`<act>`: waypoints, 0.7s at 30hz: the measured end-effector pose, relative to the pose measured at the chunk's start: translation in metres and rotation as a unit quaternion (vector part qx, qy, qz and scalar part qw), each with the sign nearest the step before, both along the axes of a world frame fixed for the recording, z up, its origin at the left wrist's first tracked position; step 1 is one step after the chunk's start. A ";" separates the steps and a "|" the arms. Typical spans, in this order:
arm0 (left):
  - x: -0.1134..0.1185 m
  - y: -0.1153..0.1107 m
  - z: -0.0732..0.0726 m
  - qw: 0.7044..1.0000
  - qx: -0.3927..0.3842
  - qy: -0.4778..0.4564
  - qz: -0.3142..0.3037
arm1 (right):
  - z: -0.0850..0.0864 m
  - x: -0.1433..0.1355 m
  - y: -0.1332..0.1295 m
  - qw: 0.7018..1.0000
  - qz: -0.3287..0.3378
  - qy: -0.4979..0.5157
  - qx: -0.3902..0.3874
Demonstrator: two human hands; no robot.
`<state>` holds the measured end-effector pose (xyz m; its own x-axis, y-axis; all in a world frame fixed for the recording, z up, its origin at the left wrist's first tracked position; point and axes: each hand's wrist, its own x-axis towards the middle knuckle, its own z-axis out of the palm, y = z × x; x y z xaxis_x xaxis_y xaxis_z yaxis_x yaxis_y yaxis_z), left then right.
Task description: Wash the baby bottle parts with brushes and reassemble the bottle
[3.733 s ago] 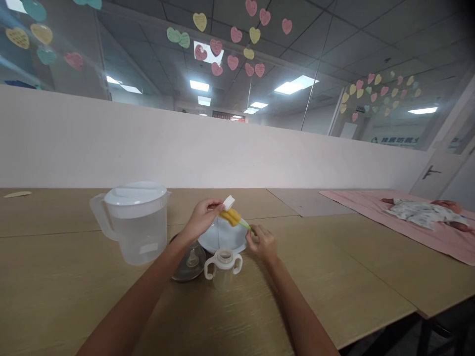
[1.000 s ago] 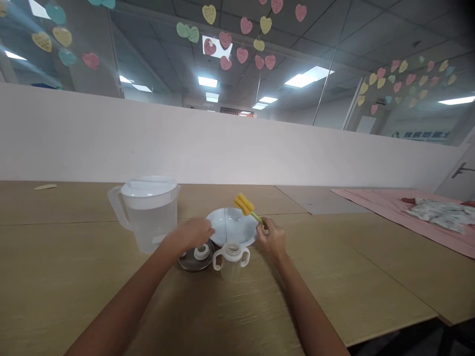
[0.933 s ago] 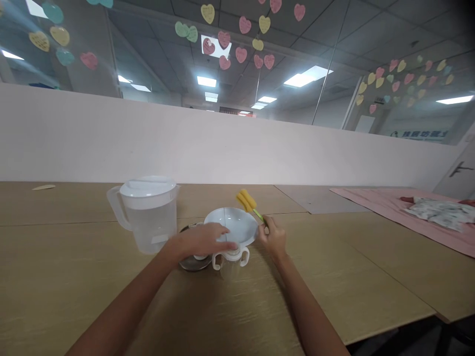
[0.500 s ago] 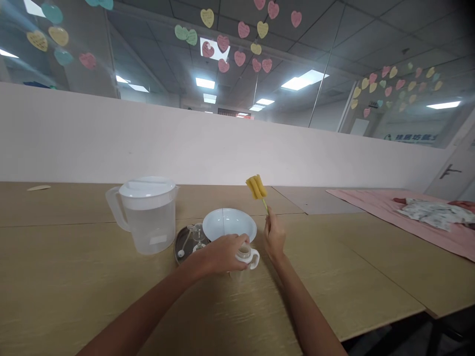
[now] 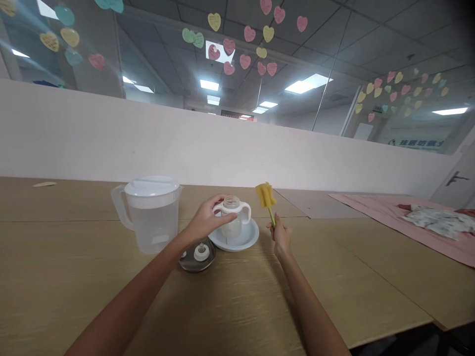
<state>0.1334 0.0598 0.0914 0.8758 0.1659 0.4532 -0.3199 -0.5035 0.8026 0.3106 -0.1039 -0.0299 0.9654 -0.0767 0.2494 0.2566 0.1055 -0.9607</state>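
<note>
My left hand (image 5: 210,217) is closed around a clear bottle (image 5: 232,227) with a white two-handled collar and an open top. The bottle is upright over the white bowl (image 5: 247,241); whether it touches the bowl is hard to tell. In my right hand (image 5: 281,236) is the green handle of a yellow sponge brush (image 5: 265,195), held head up to the right of the bottle. A round metal tray (image 5: 196,264) sits left of the bowl and bears a white ring with a teat (image 5: 201,252). My left forearm hides part of the tray.
A lidded clear pitcher (image 5: 156,222) of liquid stands left of the tray. At the far right, a pink cloth (image 5: 371,207) carries a doll in patterned clothing (image 5: 434,219). A white wall (image 5: 222,148) rises behind the table.
My left hand has moved the bottle from in front of the bowl to above it, uncovering more of the tray's ring. The brush in my right hand has shifted slightly right and down.
</note>
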 end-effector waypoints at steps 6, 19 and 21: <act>0.016 0.019 -0.017 0.988 0.107 -0.052 0.093 | 0.000 -0.004 0.006 0.996 0.080 -0.022 -0.016; 0.024 0.028 -0.034 0.828 0.537 -0.106 0.121 | 0.008 -0.021 -0.007 0.865 -0.200 -0.381 -0.258; 0.024 0.020 -0.038 0.819 0.556 -0.104 0.102 | 0.006 -0.025 -0.005 0.833 -0.202 -0.438 -0.271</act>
<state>0.1575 0.0800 0.0535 0.7661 -0.3171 0.5590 -0.2100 -0.9456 -0.2486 0.2855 -0.1090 -0.0238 0.3172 0.0019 0.9484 0.7933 -0.5485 -0.2642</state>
